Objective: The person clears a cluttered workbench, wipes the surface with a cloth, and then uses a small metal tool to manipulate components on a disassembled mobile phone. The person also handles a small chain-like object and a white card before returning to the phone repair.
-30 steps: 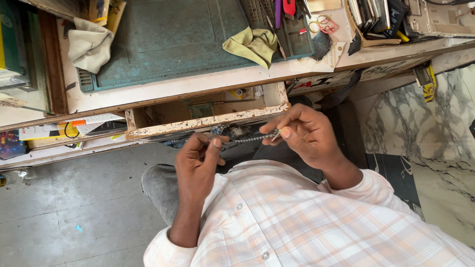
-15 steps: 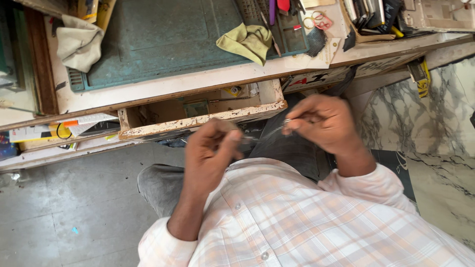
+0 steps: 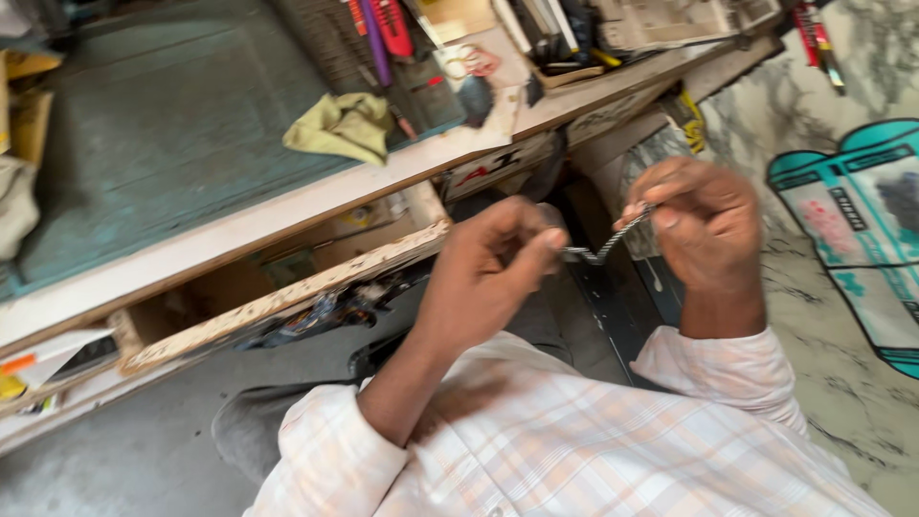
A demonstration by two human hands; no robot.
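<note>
My left hand (image 3: pixel 493 273) and my right hand (image 3: pixel 699 225) are raised in front of me, each pinching one end of a thin silver metal band (image 3: pixel 605 247). The band sags a little between the two sets of fingertips. Both arms wear a pale checked shirt. What the band is exactly I cannot tell, as the picture is blurred.
An open wooden drawer (image 3: pixel 287 297) juts out below a workbench with a green mat (image 3: pixel 172 144). On the bench lie a yellow-green cloth (image 3: pixel 340 124) and red-handled tools (image 3: pixel 388 24). A marble-patterned surface with a teal panel (image 3: pixel 862 220) is to the right.
The camera has swung to the right. Both hands have lifted and drawn slightly apart, with the metal band still held between them.
</note>
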